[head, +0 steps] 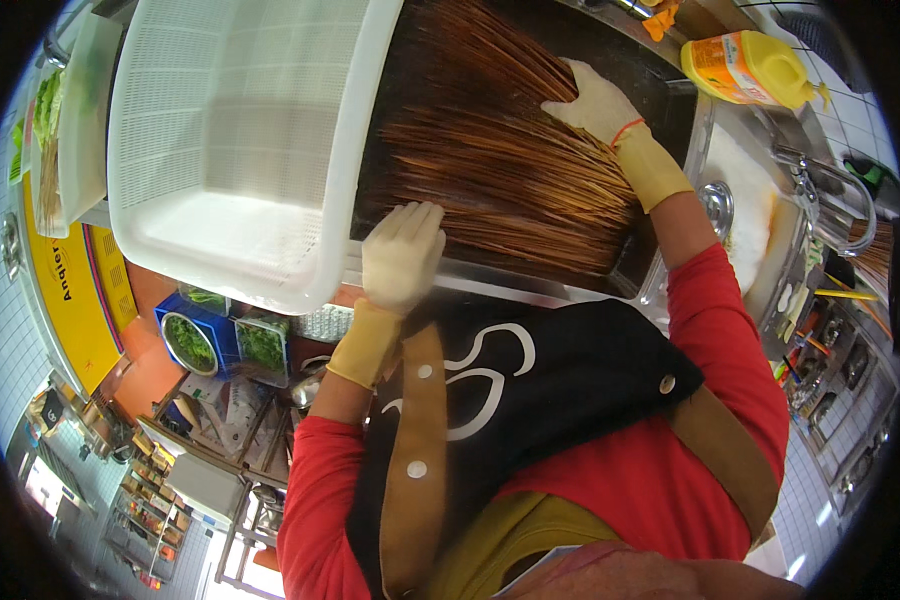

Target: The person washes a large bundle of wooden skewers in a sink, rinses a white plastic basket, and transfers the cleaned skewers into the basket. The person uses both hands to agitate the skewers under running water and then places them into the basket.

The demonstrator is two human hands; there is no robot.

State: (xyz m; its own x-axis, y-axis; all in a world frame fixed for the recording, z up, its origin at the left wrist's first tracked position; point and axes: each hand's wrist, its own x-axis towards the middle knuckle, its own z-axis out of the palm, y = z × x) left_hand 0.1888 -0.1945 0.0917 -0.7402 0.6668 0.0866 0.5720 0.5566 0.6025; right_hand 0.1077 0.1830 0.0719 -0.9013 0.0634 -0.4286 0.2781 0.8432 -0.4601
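Observation:
Many thin brown sticks (510, 187), which look like bamboo skewers, lie in dark water in a metal sink basin (562, 289). My right hand (598, 105), in a pale glove with a yellow cuff, grips a bundle of them (510, 45) between thumb and fingers on the basin's right side. At the near left, my left hand (403, 255) wears a matching glove, its back turned up. Its fingers lie together over the basin's near edge, close to the stick ends; what is under them is hidden. A white perforated plastic basket (270, 120) stands left of the basin.
A yellow jug (750, 67) stands at the upper right. Below it, a second sink (742, 210) holds white foam beside a faucet (832, 187). Leafy greens fill a white container (86, 120) at far left and clear tubs (262, 341) below the basket. A yellow carton (64, 285) lies left.

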